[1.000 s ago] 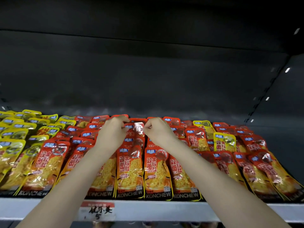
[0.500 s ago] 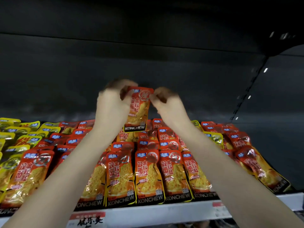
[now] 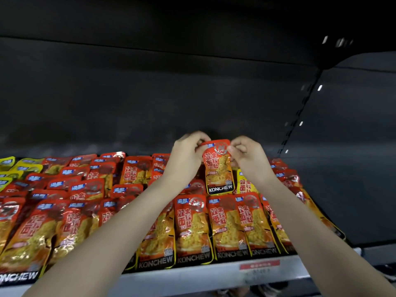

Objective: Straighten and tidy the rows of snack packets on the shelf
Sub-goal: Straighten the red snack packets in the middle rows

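An orange-red snack packet [image 3: 219, 168] marked KONCHEW hangs upright above the back of the rows. My left hand [image 3: 186, 155] pinches its top left corner and my right hand [image 3: 248, 156] pinches its top right corner. Below it, several rows of the same red packets [image 3: 192, 228] lie overlapping on the shelf, labels facing me. Yellow packets [image 3: 12, 168] fill the far left rows. One yellow packet [image 3: 244, 183] sits among the red ones under my right wrist.
The grey shelf front rail [image 3: 214, 277] carries a red price tag [image 3: 259, 264]. A dark back wall [image 3: 150, 103] and a dark upper shelf [image 3: 192, 18] close in the space. A slotted upright [image 3: 300, 116] stands at the right, with bare dark shelf beyond it.
Both hands took one red packet by its top corners from the back rows, lifted it high, and have since lowered it nearer the rows. My view shifted left, so everything sits further right.
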Demonstrator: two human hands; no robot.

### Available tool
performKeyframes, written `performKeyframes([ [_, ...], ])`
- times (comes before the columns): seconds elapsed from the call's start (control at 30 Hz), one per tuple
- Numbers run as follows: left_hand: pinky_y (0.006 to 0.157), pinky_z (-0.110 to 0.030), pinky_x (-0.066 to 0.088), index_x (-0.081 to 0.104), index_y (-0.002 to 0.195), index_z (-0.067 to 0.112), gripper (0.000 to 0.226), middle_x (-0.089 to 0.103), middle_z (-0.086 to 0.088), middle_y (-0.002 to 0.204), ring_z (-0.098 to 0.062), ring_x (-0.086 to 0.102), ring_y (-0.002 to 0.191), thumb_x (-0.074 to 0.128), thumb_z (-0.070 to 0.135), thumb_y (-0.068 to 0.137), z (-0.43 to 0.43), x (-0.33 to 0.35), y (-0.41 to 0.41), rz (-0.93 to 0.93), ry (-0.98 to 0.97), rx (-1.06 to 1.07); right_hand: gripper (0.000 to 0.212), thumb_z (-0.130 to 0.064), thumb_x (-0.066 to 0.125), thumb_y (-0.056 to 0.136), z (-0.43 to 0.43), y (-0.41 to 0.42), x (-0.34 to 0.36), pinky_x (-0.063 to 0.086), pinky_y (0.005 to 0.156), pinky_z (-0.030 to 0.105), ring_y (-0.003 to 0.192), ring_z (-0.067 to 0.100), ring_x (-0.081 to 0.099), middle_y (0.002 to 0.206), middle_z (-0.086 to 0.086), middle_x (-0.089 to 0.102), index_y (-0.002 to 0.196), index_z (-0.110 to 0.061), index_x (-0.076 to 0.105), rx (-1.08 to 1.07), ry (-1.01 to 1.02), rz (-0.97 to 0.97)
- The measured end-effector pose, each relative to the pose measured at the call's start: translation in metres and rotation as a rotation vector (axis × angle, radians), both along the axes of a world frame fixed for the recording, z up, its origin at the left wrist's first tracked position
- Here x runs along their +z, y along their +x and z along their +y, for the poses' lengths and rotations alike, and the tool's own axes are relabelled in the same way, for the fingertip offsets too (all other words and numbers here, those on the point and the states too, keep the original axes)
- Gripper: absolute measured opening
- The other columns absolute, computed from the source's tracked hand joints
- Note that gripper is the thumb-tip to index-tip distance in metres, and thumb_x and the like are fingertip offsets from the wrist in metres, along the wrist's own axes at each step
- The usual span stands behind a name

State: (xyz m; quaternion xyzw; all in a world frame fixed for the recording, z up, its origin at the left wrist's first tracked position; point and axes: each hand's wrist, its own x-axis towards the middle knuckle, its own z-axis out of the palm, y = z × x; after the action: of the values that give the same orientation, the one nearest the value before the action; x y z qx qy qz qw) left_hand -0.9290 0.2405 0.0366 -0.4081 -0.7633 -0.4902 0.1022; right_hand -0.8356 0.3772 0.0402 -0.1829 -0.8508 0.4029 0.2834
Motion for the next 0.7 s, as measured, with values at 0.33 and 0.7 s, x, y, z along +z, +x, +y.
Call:
performKeyframes([
  [0.33, 0.074, -0.025, 0.056, 0.065, 0.100, 0.015, 0.011, 0.055, 0.010, 0.095, -0.008, 0.059, 0.092, 0.059, 0.013, 0.090, 0.006, -0.007, -0.001, 0.016, -0.042, -0.029, 0.010, -0.019, 0.053, 0.096, 0.012, 0.007, -0.008, 0.055, 0.064, 0.018, 0.063, 0.003, 0.066, 0.073, -0.005, 0.063, 0.087, -0.016, 0.056, 0.048, -0.006, -0.076],
  [0.7, 0.082, -0.029, 0.053, 0.062, 0.110, 0.025, 0.019, 0.065, 0.006, 0.105, -0.010, 0.061, 0.097, 0.058, 0.024, 0.092, 0.001, -0.022, 0.000, -0.030, -0.420, 0.039, 0.027, -0.017, 0.053, 0.096, 0.007, 0.009, -0.021, 0.053, 0.060, 0.021, 0.067, 0.008, 0.064, 0.074, -0.006, 0.065, 0.122, -0.018, 0.054, 0.103, 0.137, -0.313],
])
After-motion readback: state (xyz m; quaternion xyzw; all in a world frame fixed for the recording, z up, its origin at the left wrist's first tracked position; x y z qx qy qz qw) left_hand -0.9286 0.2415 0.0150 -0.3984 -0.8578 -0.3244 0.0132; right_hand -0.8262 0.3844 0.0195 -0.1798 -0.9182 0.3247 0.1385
